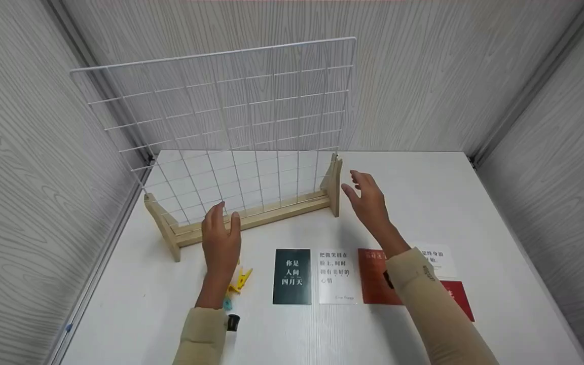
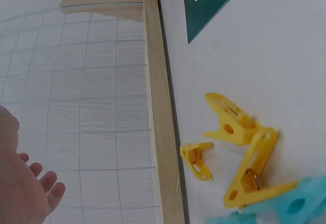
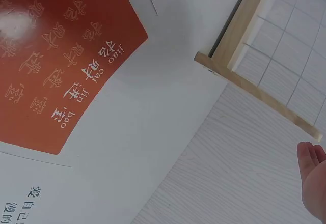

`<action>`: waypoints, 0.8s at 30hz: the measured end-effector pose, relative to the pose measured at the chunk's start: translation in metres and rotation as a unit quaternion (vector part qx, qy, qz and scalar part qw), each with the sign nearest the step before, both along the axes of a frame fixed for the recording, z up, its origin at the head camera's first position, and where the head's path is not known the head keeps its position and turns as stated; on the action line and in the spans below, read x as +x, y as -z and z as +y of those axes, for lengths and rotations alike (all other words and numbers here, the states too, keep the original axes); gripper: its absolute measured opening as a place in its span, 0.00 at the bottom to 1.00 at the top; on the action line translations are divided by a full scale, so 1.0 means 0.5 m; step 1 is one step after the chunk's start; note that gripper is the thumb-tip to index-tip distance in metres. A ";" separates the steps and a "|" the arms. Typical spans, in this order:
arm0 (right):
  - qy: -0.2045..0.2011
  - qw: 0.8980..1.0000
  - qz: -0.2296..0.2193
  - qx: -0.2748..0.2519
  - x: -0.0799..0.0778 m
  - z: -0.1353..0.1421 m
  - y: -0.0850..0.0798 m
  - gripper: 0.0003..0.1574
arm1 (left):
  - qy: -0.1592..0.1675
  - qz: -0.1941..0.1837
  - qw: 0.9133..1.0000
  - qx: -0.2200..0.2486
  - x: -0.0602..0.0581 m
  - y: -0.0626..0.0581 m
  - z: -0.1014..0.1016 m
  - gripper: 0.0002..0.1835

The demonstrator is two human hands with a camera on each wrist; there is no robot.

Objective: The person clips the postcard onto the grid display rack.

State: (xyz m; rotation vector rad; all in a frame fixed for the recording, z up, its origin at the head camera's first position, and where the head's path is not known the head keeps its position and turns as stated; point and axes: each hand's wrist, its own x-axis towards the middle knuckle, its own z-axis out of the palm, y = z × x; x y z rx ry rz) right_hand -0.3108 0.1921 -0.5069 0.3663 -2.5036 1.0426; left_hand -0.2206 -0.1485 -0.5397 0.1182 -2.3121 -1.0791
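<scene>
A white wire grid panel (image 1: 251,111) stands upright in a wooden stand (image 1: 271,215) on the white table. My left hand (image 1: 220,248) hovers in front of the stand's left part, its fingers loosely extended and holding nothing. Beside the stand's right upright is my right hand (image 1: 369,205), fingers spread and slightly bent, with nothing in it. In the left wrist view, several yellow clips (image 2: 252,168) lie on the table beside a light blue clip (image 2: 300,203); in the head view my left forearm partly hides them.
A row of cards lies in front of the stand: a dark green card (image 1: 292,276), a white card (image 1: 337,284) and an orange-red card (image 1: 373,276). Farther right are another white card (image 1: 444,261) and a red card (image 1: 462,299), partly behind my right sleeve. Grey wood-grain walls surround the table.
</scene>
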 end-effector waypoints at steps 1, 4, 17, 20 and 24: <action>0.002 1.000 -0.001 0.002 -0.005 0.001 -0.001 0.29 | -0.004 0.003 1.000 0.008 0.002 0.001 -0.008 0.26; 0.012 1.000 0.000 0.009 -0.020 -0.001 -0.002 0.28 | -0.024 0.013 0.999 0.024 0.007 0.000 -0.036 0.24; 0.014 1.000 0.012 0.005 -0.060 -0.041 -0.004 0.24 | -0.123 0.071 0.987 0.078 0.010 -0.037 -0.173 0.22; 0.020 1.000 0.009 -0.016 -0.068 -0.048 -0.007 0.23 | -0.131 0.089 0.984 0.087 0.010 -0.049 -0.192 0.21; 0.041 0.998 0.010 -0.048 -0.075 -0.055 -0.015 0.22 | -0.145 0.090 0.981 0.093 0.004 -0.056 -0.210 0.21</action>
